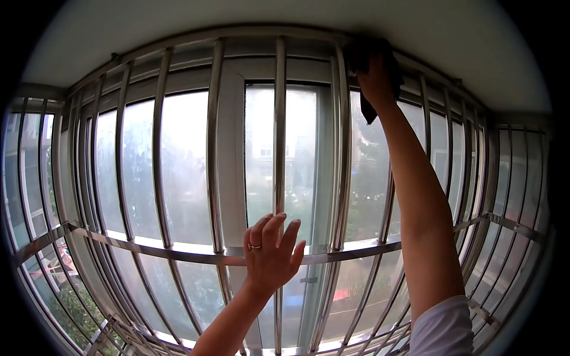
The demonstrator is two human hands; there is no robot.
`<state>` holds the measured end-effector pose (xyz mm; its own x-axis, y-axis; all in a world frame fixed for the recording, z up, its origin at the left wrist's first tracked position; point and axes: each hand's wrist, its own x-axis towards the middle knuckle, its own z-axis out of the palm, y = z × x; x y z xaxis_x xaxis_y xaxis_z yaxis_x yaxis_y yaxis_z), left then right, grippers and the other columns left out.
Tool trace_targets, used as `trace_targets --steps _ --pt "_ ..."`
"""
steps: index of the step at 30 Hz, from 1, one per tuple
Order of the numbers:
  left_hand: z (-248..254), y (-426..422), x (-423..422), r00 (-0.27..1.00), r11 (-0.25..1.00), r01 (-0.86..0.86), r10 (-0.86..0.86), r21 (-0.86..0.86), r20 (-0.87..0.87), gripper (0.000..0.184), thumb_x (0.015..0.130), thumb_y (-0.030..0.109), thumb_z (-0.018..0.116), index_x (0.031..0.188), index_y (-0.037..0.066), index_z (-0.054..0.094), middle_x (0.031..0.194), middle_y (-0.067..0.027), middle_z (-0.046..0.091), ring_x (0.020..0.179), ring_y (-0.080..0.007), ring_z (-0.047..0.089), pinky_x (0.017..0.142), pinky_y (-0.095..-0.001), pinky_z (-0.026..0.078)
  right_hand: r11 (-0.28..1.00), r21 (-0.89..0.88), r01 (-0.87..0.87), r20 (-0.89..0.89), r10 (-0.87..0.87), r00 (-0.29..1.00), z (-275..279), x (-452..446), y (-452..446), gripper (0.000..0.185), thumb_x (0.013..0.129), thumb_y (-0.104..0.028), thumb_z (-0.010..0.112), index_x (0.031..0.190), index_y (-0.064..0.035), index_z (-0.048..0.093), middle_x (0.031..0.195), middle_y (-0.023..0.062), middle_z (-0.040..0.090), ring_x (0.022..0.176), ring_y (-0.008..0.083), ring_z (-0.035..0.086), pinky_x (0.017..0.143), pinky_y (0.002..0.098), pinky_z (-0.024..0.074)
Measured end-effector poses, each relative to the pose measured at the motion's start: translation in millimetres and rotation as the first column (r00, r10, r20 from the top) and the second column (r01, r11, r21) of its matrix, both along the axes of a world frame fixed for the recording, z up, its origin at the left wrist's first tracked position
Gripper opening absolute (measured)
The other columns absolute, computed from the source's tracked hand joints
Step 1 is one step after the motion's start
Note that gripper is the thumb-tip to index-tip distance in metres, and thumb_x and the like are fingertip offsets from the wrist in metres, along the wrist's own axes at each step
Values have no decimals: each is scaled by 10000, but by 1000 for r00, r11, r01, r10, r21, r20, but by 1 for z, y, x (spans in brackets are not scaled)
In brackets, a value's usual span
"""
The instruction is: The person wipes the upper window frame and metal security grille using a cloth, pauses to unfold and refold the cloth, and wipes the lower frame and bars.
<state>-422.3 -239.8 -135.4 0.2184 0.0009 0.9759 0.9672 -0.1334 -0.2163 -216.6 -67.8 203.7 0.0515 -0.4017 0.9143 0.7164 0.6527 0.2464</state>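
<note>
Gripping the black cloth [390, 59], your right hand [374, 80] is raised to the upper rail [249, 32] of the metal grille, right of its centre. The cloth is bunched around the fingers and covers a section of the rail and bar tops; one corner hangs below the hand. Your fingers are closed on the fabric, though the cloth and shadow hide most of the fingertips.

Your right arm extends almost straight, with a light sleeve [442, 326] at its lower end. Your left hand [270, 252] is lower, near the centre, palm turned away and holding nothing visible. Its fingers are spread and slightly bent, with the thumb apart; a ring [255, 245] is on one finger. This hand overlaps a vertical bar [279, 130] and the flat cross rail [196, 256]; you cannot confirm contact with either from this view.

Behind the bars are the pale window frame [234, 118] and hazy glass panes [184, 142]. Above the grille is the ceiling [249, 12]. At your lower left, greenery [74, 314] is visible beyond the side bars.
</note>
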Motion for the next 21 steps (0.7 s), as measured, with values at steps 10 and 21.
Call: trace_targets --steps 10,21 --pt "6 3 -12 951 864 47 115 -501 288 415 907 430 560 892 35 432 518 -90 574 484 -283 622 482 -377 494 998 57 -11 75 7 997 -37 -55 -72 556 800 -266 634 1243 33 480 1218 272 511 1115 431 507 968 464 409" --pt "-2 10 -14 964 922 81 24 -380 264 321 879 310 599 891 39 427 531 -96 576 473 -282 613 510 -377 500 982 -3 188 33 -188 982 -4 -166 -73 477 849 -353 557 1109 46 523 1117 240 537 1023 407 555 871 459 478"
